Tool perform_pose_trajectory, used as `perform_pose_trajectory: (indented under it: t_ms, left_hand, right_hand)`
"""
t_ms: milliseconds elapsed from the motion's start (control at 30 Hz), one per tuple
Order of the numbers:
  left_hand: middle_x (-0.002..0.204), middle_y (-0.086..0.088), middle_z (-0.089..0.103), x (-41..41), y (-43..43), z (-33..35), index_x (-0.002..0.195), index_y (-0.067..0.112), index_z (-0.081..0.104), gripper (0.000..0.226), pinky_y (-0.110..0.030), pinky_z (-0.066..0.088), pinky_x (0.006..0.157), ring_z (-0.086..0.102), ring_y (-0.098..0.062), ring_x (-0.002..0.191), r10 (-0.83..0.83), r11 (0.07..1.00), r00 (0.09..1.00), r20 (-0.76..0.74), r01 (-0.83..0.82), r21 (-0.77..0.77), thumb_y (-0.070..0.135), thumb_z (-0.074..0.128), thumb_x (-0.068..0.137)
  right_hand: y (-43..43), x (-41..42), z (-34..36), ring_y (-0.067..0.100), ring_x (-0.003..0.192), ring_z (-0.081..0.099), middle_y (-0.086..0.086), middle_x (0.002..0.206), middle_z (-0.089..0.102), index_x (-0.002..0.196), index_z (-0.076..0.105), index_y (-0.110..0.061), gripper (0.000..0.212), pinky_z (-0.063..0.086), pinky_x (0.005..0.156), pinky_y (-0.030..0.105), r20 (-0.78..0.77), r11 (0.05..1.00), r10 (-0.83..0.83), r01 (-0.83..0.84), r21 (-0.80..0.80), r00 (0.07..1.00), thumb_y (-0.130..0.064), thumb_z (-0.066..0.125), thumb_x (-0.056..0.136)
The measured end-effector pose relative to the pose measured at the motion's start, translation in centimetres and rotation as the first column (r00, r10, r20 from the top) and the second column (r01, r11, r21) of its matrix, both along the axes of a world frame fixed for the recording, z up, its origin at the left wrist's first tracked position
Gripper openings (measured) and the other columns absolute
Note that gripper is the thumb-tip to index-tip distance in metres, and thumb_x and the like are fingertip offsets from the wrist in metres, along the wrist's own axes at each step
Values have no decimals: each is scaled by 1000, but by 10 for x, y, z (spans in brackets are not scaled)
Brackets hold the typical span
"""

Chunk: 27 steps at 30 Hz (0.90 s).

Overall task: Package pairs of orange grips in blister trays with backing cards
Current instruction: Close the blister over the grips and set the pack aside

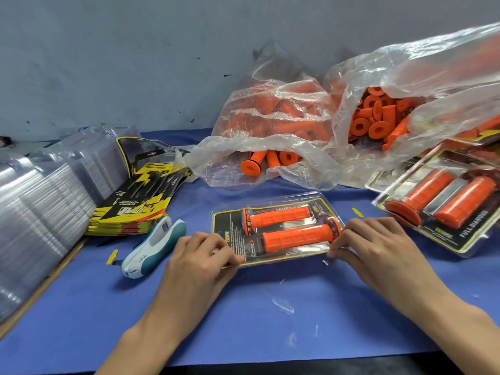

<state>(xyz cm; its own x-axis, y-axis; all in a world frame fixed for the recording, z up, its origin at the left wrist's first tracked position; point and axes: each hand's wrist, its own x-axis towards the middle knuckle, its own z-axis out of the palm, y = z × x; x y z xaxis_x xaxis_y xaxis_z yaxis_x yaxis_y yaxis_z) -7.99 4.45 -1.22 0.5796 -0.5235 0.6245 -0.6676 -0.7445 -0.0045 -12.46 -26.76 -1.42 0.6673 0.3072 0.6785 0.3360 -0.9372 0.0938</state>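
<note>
The blister tray (276, 228) is pinched at its near edge by left hand (201, 253) and right hand (370, 239); even pressure is probably needed for sealing.

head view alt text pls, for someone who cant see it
Both hands, left hand and right hand, pinch the near edge of a blister pack holding two orange grips on a blue table. Behind lie bags of loose grips, backing cards and a stapler.

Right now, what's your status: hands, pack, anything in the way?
Left hand and right hand pinch the pack by its near edge. Two grips inside, card in place. Stapler at left, clear of the pack.
</note>
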Motion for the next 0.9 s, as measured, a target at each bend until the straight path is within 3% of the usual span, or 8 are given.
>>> perform_pose_trajectory:
  t_ms: [167, 300, 467, 533, 600, 700, 800, 900]
  left_hand:
    - [85, 10, 59, 0, 4, -3, 80, 22, 66, 13, -28, 39, 74, 56, -16, 79, -12, 1000, 1000, -19, 12, -26, 30, 65, 90]
    - [83, 9, 59, -4, 0, -1, 79, 21, 66, 17, -29, 38, 75, 58, -18, 77, 9, 1000, 1000, -17, -9, -18, 19, 82, 79]
    - [82, 7, 58, -14, -17, 1, 78, 20, 64, 13, -33, 44, 74, 57, -20, 75, -61, 998, 998, 34, 62, -4, 26, 65, 90]
    - [83, 7, 59, -14, -17, 1, 81, 20, 66, 15, -31, 44, 73, 57, -20, 74, -119, 993, 992, 39, 119, 18, 27, 61, 93]
    - [85, 6, 62, -10, -10, 6, 84, 20, 70, 14, -31, 45, 74, 60, -19, 75, -140, 989, 989, 47, 139, 43, 28, 61, 92]
    - [88, 2, 67, -2, -4, 12, 83, 17, 73, 5, -31, 46, 76, 66, -21, 78, -133, 990, 990, 54, 129, 64, 22, 71, 82]
    - [96, 0, 70, -3, -7, 16, 82, 14, 73, 4, -36, 52, 81, 69, -23, 96, -168, 985, 985, 24, 167, 46, 18, 73, 83]
    - [99, 3, 68, -13, -13, 13, 84, 15, 70, 10, -36, 51, 85, 66, -20, 101, -233, 972, 972, 15, 232, 35, 22, 68, 90]
  right_hand:
    - [1, -4, 0, 25, 74, 61, -4, 78, 57, 76, 62, -21, 34, 41, 75, 37, 39, 999, -45, 46, -20, 998, -50, 53, 92]
    - [11, -9, 0, 25, 84, 59, -3, 91, 61, 91, 67, -22, 24, 40, 78, 37, 55, 1000, 0, 2, -22, 999, -44, 56, 92]
    - [39, -4, -4, 22, 79, 55, -6, 90, 57, 96, 64, -26, 11, 42, 74, 35, -61, 992, 80, -86, -95, 995, -21, 69, 87]
    - [37, -2, 0, 21, 79, 54, -8, 88, 57, 90, 63, -26, 7, 38, 73, 30, -80, 993, 94, -99, -58, 992, -21, 59, 91]
    - [31, -1, 6, 19, 80, 53, -10, 87, 59, 86, 63, -26, 14, 30, 72, 22, -112, 993, 116, -116, 11, 987, -23, 51, 92]
    - [28, 0, 8, 17, 78, 57, -13, 87, 61, 83, 64, -26, 11, 26, 72, 18, -161, 991, 128, -118, 67, 979, -15, 63, 87]
    - [24, 3, 8, 19, 78, 58, -11, 87, 62, 83, 64, -23, 23, 36, 74, 23, -175, 989, 125, -108, 103, 977, -3, 75, 81]
    - [29, -1, 11, 22, 86, 62, -7, 92, 62, 91, 66, -24, 29, 43, 95, 38, -110, 998, 57, -53, 34, 992, 0, 71, 76]
